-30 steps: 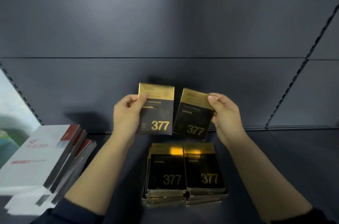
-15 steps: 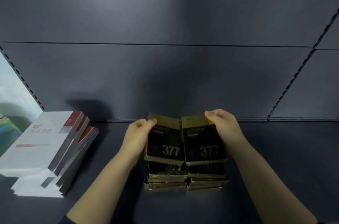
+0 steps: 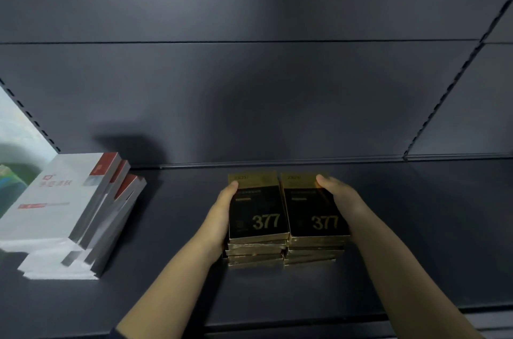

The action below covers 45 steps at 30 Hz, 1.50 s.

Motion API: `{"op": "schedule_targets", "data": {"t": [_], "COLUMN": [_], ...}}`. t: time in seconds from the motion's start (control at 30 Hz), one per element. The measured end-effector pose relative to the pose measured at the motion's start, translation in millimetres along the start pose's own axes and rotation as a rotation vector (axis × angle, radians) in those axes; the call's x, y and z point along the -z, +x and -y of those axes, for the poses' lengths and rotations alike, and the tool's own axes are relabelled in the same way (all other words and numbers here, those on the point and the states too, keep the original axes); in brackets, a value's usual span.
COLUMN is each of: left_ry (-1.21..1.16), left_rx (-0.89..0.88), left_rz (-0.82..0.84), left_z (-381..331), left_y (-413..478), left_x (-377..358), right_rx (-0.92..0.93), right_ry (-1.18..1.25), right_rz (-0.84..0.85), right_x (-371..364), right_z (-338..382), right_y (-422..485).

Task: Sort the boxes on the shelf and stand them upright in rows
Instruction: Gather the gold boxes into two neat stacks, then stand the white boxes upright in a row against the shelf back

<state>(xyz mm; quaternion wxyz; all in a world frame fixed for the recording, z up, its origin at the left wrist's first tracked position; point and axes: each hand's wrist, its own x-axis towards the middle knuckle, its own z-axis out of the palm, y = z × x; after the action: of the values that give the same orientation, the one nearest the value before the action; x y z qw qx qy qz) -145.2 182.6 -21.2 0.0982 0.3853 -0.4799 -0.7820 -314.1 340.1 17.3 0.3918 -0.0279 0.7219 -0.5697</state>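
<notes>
Two stacks of black-and-gold boxes marked 377 lie flat, side by side, in the middle of the dark shelf (image 3: pixel 416 227). My left hand (image 3: pixel 220 216) grips the left side of the left stack (image 3: pixel 256 216), thumb on the top box's gold band. My right hand (image 3: pixel 337 195) grips the right side of the right stack (image 3: pixel 315 214), thumb on its top box. Each stack holds several boxes, their gold edges showing at the front.
Several white boxes with red tops (image 3: pixel 63 205) lean over on the left of the shelf. The shelf's back wall (image 3: pixel 249 103) rises behind the stacks. Its front edge (image 3: pixel 305 319) runs below my forearms.
Both hands came down from in front of the back wall, each with one 377 box, and laid them flat on top of the two stacks.
</notes>
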Motion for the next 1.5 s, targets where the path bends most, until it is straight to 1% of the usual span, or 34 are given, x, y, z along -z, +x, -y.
{"op": "schedule_targets", "data": {"t": [0.13, 0.27, 0.33, 0.37, 0.43, 0.5, 0.53, 0.57, 0.63, 0.77, 0.83, 0.93, 1.0, 1.03, 1.07, 1.13, 1.2, 1.27, 1.37, 1.5], "left_ry": [-0.135, -0.134, -0.128, -0.139, -0.15, -0.136, -0.115, -0.087, -0.021, 0.151, 0.216, 0.316, 0.325, 0.322, 0.314, 0.251, 0.15, 0.057, -0.07, -0.089], "left_rx": [0.013, 0.016, 0.005, -0.005, -0.042, -0.152, -0.211, -0.268, -0.367, -0.521, -0.559, -0.586, -0.552, -0.508, -0.446, -0.313, -0.192, -0.095, -0.069, -0.085], "left_rz": [-0.042, -0.064, -0.065, -0.061, -0.071, -0.116, -0.158, -0.199, -0.252, -0.27, -0.326, -0.503, -0.615, -0.638, -0.628, -0.548, -0.448, -0.312, -0.146, -0.058], "left_z": [7, 16, 16, 16, 9, -6, -17, -31, -60, -114, -133, -146, -146, -142, -137, -123, -112, -106, -97, -90], "left_y": [-2, -3, -7, -6, -10, -17, -21, -27, -41, -84, -105, -123, -123, -121, -116, -105, -91, -79, -71, -69], "left_x": [-16, -38, -46, -47, -47, -40, -34, -27, -6, 54, 95, 171, 222, 244, 263, 290, 306, 310, 299, 292], "right_rx": [-0.041, -0.08, -0.059, -0.02, 0.123, 0.299, 0.381, 0.453, 0.536, 0.565, 0.551, 0.475, 0.386, 0.339, 0.299, 0.231, 0.192, 0.173, 0.139, 0.118], "right_ry": [0.025, 0.032, 0.002, -0.014, -0.094, -0.18, -0.216, -0.26, -0.333, -0.382, -0.392, -0.377, -0.337, -0.312, -0.278, -0.198, -0.111, -0.023, 0.048, 0.124], "right_rz": [-0.038, -0.054, -0.066, -0.079, -0.127, -0.173, -0.16, -0.119, -0.015, 0.218, 0.306, 0.401, 0.453, 0.468, 0.474, 0.446, 0.367, 0.298, 0.273, 0.316], "right_x": [9, 30, 39, 41, 44, 36, 28, 15, -20, -109, -151, -207, -243, -260, -278, -313, -343, -363, -377, -377], "right_z": [-1, -1, 1, 4, 10, 20, 26, 33, 46, 50, 42, 26, 16, 13, 10, 7, 2, -2, -7, -23], "right_y": [-4, -11, -15, -16, -15, -22, -25, -29, -37, -54, -60, -61, -61, -62, -60, -56, -47, -42, -35, -3]}}
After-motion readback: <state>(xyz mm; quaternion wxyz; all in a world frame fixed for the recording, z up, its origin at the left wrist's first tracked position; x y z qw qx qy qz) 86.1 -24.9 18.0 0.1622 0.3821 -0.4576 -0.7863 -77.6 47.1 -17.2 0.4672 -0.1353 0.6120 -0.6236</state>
